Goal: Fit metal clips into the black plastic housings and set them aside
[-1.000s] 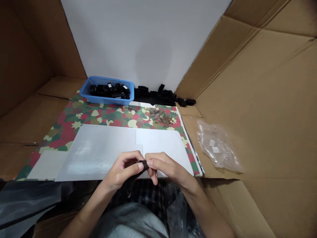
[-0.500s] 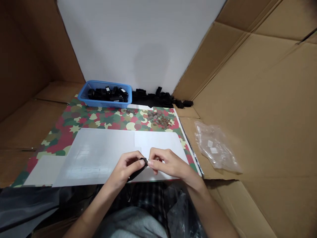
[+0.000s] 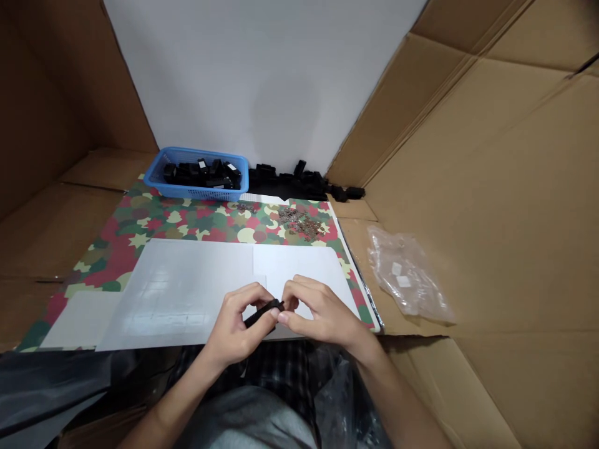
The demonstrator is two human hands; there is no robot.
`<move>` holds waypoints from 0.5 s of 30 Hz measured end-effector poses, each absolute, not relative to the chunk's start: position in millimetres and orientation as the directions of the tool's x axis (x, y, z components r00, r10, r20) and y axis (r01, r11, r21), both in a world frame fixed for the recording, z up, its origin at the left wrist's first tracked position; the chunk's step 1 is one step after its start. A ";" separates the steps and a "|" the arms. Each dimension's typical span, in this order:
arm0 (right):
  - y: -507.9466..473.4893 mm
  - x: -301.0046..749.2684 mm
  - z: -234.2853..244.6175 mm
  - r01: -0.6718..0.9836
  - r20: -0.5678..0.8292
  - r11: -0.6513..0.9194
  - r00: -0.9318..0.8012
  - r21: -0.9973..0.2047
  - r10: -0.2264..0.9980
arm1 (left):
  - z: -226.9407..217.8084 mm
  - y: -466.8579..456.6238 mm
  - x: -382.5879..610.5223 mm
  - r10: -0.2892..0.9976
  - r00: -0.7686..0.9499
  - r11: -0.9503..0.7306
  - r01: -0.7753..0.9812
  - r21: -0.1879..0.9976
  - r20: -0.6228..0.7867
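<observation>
My left hand [image 3: 236, 324] is closed round a small black plastic part [image 3: 262, 313], held just above the near edge of a white sheet [image 3: 187, 287]. My right hand [image 3: 318, 312] meets it from the right, its fingertips pinched at the part's end. What the right fingertips pinch, if anything, is too small to make out. Both hands hover over my lap at the table's front edge.
A blue basket [image 3: 199, 173] of black parts stands at the back on a camouflage mat [image 3: 140, 224]. More black parts [image 3: 299, 181] lie beside it. A heap of small metal pieces [image 3: 302, 221] lies on the mat. A clear plastic bag [image 3: 407, 277] rests on cardboard at right. Cardboard walls surround.
Both hands stayed together on the black part and turned it slightly. The view shifted a little, so the hands sit a bit higher and further onto the white sheet.
</observation>
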State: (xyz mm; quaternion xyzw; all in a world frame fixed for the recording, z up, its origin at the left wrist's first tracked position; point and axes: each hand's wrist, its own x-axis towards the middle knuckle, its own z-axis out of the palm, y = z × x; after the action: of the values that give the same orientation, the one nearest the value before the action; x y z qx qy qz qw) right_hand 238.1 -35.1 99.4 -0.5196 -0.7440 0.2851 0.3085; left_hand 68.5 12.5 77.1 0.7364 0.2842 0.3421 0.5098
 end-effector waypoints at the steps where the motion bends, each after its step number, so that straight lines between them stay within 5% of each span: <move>1: -35.6 237.7 98.3 0.602 0.194 0.323 -0.270 -0.730 0.943 | 76.9 12.1 69.0 0.766 0.604 -0.324 0.067 0.944 0.220; 8: -36.7 240.0 97.2 0.636 0.253 0.365 -0.264 -0.680 0.931 | 75.9 13.2 69.6 0.792 0.597 -0.193 0.044 0.980 0.129; 15: -28.9 233.6 60.3 0.239 0.003 0.032 -0.121 -0.970 0.993 | 73.5 16.2 83.8 0.835 0.539 0.306 -0.291 0.906 -0.109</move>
State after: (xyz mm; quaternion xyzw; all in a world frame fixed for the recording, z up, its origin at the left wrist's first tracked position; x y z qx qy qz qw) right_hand 233.6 -28.9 60.3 -0.5217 -0.5903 0.4603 0.4093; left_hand 83.8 16.2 73.5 0.4538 0.2996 0.3753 0.7506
